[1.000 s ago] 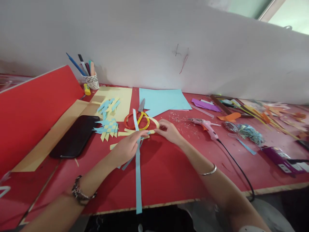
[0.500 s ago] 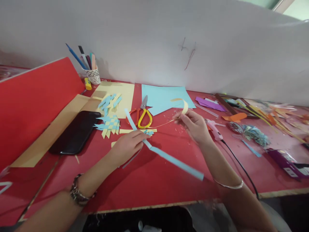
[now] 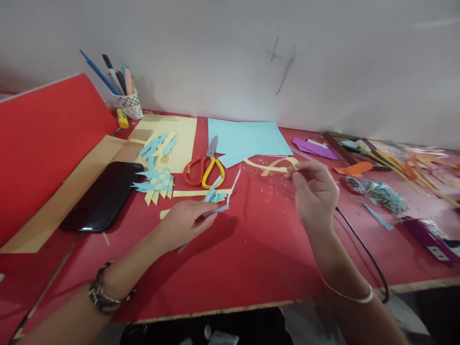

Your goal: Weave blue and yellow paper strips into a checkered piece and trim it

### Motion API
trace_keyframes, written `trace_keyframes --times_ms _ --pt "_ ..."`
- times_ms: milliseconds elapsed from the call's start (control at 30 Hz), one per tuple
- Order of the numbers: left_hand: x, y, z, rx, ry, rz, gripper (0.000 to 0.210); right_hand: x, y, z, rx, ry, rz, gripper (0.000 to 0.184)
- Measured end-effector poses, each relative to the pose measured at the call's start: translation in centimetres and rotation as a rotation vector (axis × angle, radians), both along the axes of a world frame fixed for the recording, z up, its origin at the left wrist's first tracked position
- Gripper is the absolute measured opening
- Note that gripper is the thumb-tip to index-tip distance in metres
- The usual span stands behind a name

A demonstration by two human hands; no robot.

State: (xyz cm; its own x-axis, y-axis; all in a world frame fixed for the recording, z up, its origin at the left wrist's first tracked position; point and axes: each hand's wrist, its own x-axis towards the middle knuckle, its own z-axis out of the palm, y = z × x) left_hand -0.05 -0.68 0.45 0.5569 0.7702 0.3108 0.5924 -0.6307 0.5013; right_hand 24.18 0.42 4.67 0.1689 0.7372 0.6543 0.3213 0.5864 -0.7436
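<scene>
Nearest me, over the red table [image 3: 237, 273], my left hand [image 3: 187, 218] has its fingers lying close together, thumb underneath, pinching blue strips [image 3: 220, 208] that stick out past the fingertips, one bent upright; how they are joined inside my grip I cannot tell; to the right my right hand [image 3: 318, 191] is raised, thumb and forefinger pinching a yellow strip [image 3: 268, 166] that curls away to the left, apart from the blue; since the two colours hang separate there, I judge this piece to be at an early stage, the interlacing mostly left to do.

Just beyond my left fingers lies a loose yellow length [image 3: 190, 193], flat on the table; left of it, near the black phone [image 3: 102, 199], rests a woven piece [image 3: 160, 182], its checks close and its ends pointed, so I take that one as done.

Farther off, the scissors [image 3: 211, 152] lie idle; left of them sits a heap of cut scraps [image 3: 160, 146] on the cream sheet [image 3: 183, 139]; at the far side the blue sheet [image 3: 247, 134] lies with an angled near edge, plenty of paper remaining.
</scene>
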Motion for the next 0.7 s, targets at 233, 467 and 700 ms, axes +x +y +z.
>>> trace_keyframes --times_ms 233,467,700 --pt "-0.1 0.0 0.5 -0.019 -0.135 0.009 0.023 0.0 -1.1 1.0 0.366 -0.265 -0.253 0.021" --pt "0.1 -0.2 0.7 -0.057 -0.177 -0.027 0.016 -1.1 -2.1 0.7 0.020 -0.215 0.098 0.017" --pt "0.1 -0.4 0.4 -0.003 -0.120 -0.104 0.017 -2.7 -2.8 0.2 -0.156 -0.273 0.538 0.028"
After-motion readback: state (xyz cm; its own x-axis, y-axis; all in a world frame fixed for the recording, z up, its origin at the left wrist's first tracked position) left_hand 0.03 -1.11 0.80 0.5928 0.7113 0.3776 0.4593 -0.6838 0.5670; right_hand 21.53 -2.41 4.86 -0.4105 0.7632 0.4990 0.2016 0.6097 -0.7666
